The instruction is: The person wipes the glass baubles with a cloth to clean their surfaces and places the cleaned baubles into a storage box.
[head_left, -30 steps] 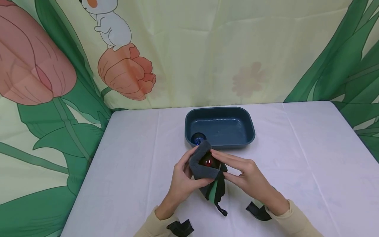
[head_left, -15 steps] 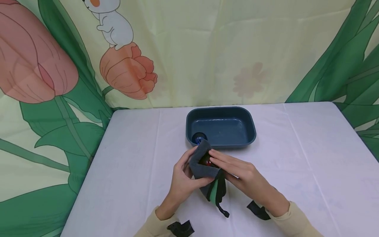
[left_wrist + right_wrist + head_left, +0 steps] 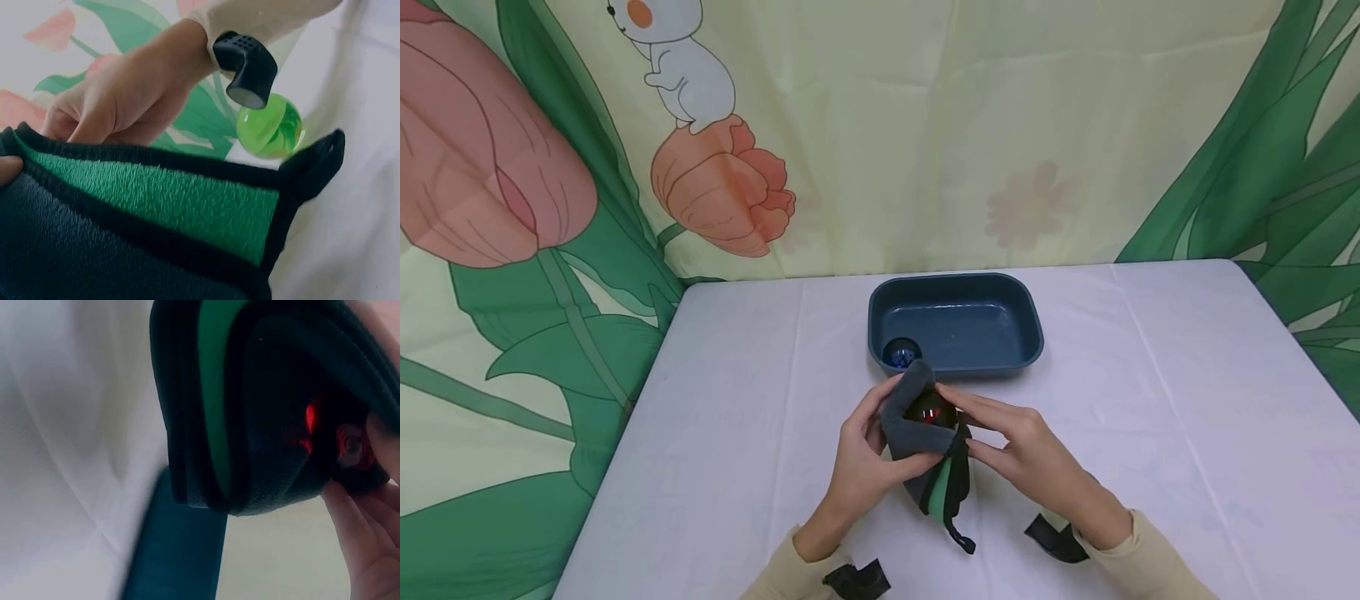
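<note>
A dark grey cloth with a green side, black edging and a hanging loop is folded round a shiny dark-red ball, whose upper part shows. My left hand grips the cloth from the left, thumb across its near side. From the right, my right hand holds the ball, fingertips at its upper edge and thumb lower by the cloth's edge. The right wrist view shows the red ball inside the fold with fingers against it. The left wrist view shows the cloth's green strip.
A dark blue tray stands just beyond my hands on the white-covered table. A blue ball lies in its near left corner. By my right wrist is a transparent green ball. A printed flower curtain hangs behind.
My right fingers first slid further over the red ball, covering more of it, then drew back so more of it shows now. My left hand keeps its grip on the cloth.
</note>
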### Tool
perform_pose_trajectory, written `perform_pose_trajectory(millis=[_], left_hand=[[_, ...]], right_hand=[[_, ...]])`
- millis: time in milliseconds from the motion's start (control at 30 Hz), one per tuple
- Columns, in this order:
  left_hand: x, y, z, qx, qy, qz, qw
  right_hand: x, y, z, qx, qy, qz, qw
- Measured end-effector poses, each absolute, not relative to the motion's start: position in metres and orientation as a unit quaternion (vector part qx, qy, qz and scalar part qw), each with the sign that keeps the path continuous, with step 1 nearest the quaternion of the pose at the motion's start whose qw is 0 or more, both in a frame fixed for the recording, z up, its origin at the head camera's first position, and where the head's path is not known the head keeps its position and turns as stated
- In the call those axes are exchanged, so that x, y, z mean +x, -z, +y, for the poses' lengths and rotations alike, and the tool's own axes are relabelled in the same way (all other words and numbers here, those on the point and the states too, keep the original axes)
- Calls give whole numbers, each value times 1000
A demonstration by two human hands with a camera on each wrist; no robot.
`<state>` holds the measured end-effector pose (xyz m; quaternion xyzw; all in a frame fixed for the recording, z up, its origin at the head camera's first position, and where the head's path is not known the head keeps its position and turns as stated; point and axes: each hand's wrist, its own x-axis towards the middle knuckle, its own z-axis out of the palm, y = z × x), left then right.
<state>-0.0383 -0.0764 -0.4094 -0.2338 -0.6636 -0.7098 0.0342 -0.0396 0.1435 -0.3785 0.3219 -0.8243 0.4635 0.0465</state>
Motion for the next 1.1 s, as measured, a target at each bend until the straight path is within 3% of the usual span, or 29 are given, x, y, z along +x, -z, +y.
perform_pose_trajectory(millis=[300,500,667,767,967,1100], left_hand=[[-39,409,-76,-236,712,-659,48],[-39,409,-76,-238,725,-645,43],[-39,408,-76,-240,729,-639,40],[-39,407,-75,-241,730,-638,39],[-38,406,-75,-232,730,-642,29],[-37,406,-75,-222,729,-647,23]], right_hand=[[-39,378,145,376,-383,-836,116],[-43,381,141,461,-345,-792,201],[-43,382,140,468,-336,-782,240],[-41,382,141,454,-344,-791,224],[-38,380,141,374,-431,-811,130],[-37,378,139,352,-455,-808,125]])
